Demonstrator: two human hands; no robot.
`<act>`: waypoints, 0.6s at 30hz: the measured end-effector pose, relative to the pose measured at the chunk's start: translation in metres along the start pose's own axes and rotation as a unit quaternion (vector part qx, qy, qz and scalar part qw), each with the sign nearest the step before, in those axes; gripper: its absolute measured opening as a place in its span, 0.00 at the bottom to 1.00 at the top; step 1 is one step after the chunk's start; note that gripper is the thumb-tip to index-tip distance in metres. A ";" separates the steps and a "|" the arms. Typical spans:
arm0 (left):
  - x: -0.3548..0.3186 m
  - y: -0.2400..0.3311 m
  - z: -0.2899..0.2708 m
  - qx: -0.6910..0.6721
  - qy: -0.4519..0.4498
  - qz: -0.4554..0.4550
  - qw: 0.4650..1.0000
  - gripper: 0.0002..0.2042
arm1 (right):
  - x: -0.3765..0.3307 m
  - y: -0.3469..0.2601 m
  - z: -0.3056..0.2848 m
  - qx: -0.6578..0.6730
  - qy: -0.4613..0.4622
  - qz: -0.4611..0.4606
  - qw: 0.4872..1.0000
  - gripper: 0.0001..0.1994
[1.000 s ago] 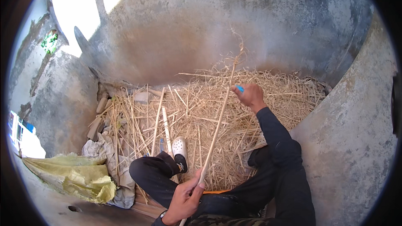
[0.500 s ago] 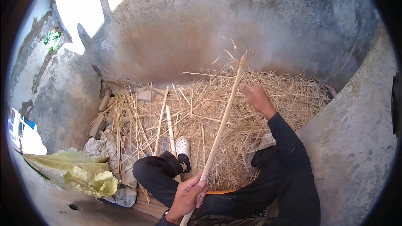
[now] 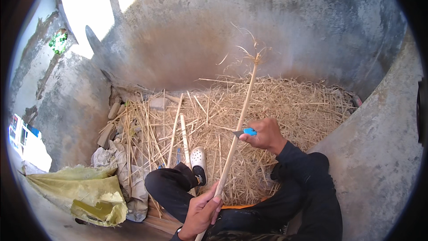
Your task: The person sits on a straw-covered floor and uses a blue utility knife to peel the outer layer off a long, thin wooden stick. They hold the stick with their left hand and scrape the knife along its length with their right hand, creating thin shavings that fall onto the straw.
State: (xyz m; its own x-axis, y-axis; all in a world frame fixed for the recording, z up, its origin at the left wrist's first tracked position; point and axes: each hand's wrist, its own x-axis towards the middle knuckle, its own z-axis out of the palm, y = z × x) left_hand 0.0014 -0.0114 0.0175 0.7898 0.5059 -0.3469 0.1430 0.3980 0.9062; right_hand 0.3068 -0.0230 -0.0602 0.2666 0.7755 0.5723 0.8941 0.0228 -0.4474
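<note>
A long pale wooden stick, perhaps bamboo [image 3: 237, 139], slants up and away from my lap, with curled shavings [image 3: 257, 58] clinging to its far tip. Near its lower end, my left hand [image 3: 203, 212] is closed round the stick, thumb on top. My right hand [image 3: 266, 134] is closed on a knife with a blue handle [image 3: 250, 131]. The dark blade [image 3: 239, 133] points left and meets the stick about midway along; whether it cuts in cannot be seen. Most of the knife's handle is hidden in my fist.
A thick heap of shavings [image 3: 303, 111] covers the floor ahead. Several loose strips [image 3: 175, 129] lie at the left, beside a torn yellow sheet [image 3: 89, 192] and crumpled grey sacking [image 3: 133, 192]. My white clog [image 3: 198, 158] stands among the shavings. Concrete walls [image 3: 191, 40] rise beyond and at both sides.
My right hand has come down and nearer along the stick, and the knife now shows against it. My left hand keeps its hold. The yellow sheet's free edge has shifted.
</note>
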 end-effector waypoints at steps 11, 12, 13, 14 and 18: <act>-0.004 -0.001 0.005 0.038 -0.022 -0.013 0.999 0.23 | 0.027 0.078 -0.015 -0.115 0.045 0.140 0.982 0.36; -0.005 -0.003 0.006 0.038 -0.028 -0.013 0.999 0.23 | 0.025 0.085 -0.017 -0.131 0.045 0.154 0.978 0.37; -0.006 -0.002 0.006 0.038 -0.035 -0.013 0.999 0.23 | 0.028 0.091 -0.020 -0.147 0.048 0.164 0.974 0.38; -0.009 -0.002 0.008 0.040 -0.040 -0.018 0.998 0.23 | 0.028 0.099 -0.021 -0.159 0.049 0.175 0.970 0.38; -0.017 -0.006 0.018 0.073 -0.079 -0.037 0.994 0.23 | 0.030 0.163 -0.042 -0.194 0.096 0.313 0.925 0.40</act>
State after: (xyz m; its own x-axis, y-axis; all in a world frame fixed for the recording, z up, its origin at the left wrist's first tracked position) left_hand -0.0015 -0.0362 0.0228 0.8558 0.3493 -0.3815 0.2795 0.3084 0.9093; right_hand 0.4759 -0.0228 -0.0871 0.8011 0.4328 0.4134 0.5952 -0.6490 -0.4738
